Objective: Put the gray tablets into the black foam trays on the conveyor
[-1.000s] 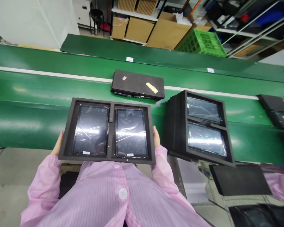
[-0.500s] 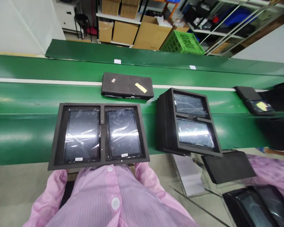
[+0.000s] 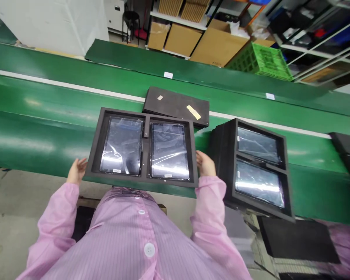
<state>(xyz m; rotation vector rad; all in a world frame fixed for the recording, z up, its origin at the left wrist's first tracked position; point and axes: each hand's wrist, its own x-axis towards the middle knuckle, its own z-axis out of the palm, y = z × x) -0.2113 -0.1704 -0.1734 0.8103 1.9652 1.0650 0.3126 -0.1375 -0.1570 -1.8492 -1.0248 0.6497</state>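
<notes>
A black foam tray [image 3: 147,155] lies in front of me over the green belt, with two tablet screens in its compartments, the left screen [image 3: 122,146] and the right screen [image 3: 169,151]. Clear film and a small white label show on each. My left hand [image 3: 77,171] is beside the tray's left edge, fingers apart and stretched toward it. At the right edge, my right hand [image 3: 205,164] has its fingers bent against the tray's side; their tips are partly hidden. The tray's back edge overlaps a flat black foam block [image 3: 177,103] in the view.
Right of my hand stands a stack of foam trays [image 3: 226,155], its top tray showing two screens. The green conveyor belt [image 3: 32,136] runs across. More black foam [image 3: 342,146] lies far right. Beyond are a green crate [image 3: 261,60] and cardboard boxes [image 3: 218,44].
The tray has moved away from my body, toward the flat foam block. My hands, hidden under its front edge before, now show at its two sides. The view has shifted left and tilted.
</notes>
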